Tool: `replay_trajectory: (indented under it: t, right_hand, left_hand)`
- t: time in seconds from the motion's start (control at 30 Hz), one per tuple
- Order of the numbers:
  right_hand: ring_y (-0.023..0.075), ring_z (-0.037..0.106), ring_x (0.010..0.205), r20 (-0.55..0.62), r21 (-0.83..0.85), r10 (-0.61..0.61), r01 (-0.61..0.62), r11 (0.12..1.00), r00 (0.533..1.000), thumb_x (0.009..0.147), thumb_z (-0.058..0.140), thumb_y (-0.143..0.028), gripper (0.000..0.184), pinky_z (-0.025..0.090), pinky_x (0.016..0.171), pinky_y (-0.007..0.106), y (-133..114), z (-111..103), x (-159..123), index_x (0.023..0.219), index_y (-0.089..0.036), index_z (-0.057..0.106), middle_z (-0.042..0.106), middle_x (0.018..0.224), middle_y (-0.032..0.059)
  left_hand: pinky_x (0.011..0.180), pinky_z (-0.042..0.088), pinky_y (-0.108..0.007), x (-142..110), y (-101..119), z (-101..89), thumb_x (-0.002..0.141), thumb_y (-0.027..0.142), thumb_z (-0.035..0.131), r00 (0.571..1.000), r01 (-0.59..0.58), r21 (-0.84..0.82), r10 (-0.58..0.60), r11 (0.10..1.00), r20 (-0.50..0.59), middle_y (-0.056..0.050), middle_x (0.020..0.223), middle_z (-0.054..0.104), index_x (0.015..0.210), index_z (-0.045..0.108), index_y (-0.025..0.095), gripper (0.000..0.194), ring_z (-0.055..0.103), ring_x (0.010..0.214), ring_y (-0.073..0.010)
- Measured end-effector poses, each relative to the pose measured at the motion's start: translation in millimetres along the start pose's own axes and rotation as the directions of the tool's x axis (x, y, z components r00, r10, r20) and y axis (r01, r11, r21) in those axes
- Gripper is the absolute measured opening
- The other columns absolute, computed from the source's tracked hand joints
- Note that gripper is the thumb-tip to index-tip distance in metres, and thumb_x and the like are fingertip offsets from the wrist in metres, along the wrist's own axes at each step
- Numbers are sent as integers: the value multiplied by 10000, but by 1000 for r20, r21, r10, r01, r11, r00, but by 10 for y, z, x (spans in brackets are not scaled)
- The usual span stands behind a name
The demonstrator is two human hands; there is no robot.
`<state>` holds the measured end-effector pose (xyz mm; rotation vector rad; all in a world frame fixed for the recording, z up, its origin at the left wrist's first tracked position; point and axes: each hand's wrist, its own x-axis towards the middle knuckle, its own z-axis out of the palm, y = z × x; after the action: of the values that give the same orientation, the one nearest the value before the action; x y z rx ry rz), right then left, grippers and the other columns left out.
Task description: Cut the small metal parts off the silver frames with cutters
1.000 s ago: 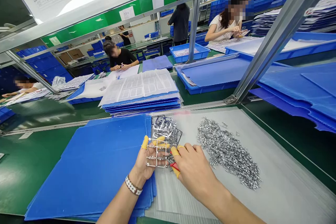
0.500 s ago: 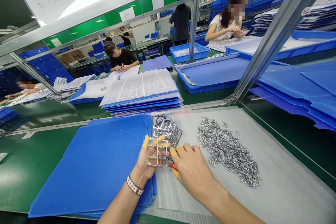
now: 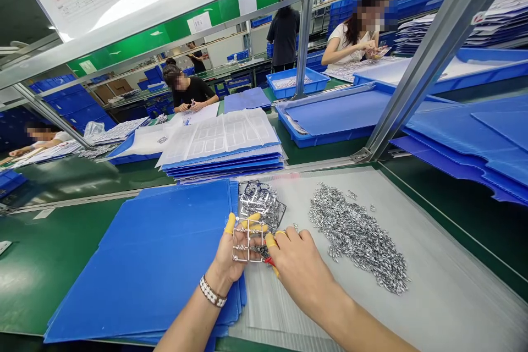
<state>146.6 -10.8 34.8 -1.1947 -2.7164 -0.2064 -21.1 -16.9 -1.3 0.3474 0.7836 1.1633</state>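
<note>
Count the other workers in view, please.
Six: a co-worker at far left, a seated one in black, one standing in dark, one in white at right, two distant; more may be hidden.

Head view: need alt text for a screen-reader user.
A person's left hand holds a metal parts frame while the right hand holds a small red-handled tool beside it; both wear yellow finger cots. A pile of small silver metal pieces lies to the right on a translucent plastic sheet.

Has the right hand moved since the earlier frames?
Yes, slightly: the right hand has shifted left, away from the pile of silver metal parts and toward the left hand.
</note>
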Motion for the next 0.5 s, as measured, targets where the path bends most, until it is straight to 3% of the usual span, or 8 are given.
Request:
replay_trajectory:
  t: [0.23, 0.37, 0.43, 0.5]
  right_hand:
    - [227, 548, 743, -29, -4, -6, 6, 1000, 1000, 746, 636, -79, 176, 311, 635, 364, 17, -14, -16, 874, -199, 644, 616, 763, 39]
    - [234, 572, 777, -70, 153, 56, -45, 987, 996, 712, 693, -135, 234, 360, 663, 359, 119, -26, -48, 931, -199, 637, 646, 805, 36]
    - [236, 589, 832, -79, 373, 138, -99, 923, 987, 733, 681, -201, 256, 402, 708, 365, 180, -15, -43, 982, -209, 623, 663, 878, 40]
    - [213, 608, 832, -4, 662, 240, -177, 728, 971, 791, 615, -276, 238, 445, 721, 356, 212, 15, -8, 1023, -223, 604, 669, 918, 34]
  left_hand:
    - [604, 523, -326, -23, 31, 27, 897, 625, 346, 1000, -10, 9, 10, 1000, 1, -167, 1150, 640, 1309, 533, 116, 680, 645, 772, -211]
    - [608, 519, -325, -75, 94, 88, 895, 635, 329, 999, -40, 60, 41, 997, -27, -167, 1163, 632, 1300, 543, 128, 684, 650, 814, -235]
    - [675, 522, -335, -100, 79, 117, 890, 636, 351, 989, -120, 133, 131, 984, -75, -156, 1179, 629, 1303, 545, 144, 671, 642, 868, -240]
    - [814, 504, -355, -125, 24, 148, 878, 601, 441, 952, -258, 254, 291, 932, -100, -134, 1223, 618, 1316, 539, 171, 622, 615, 989, -255]
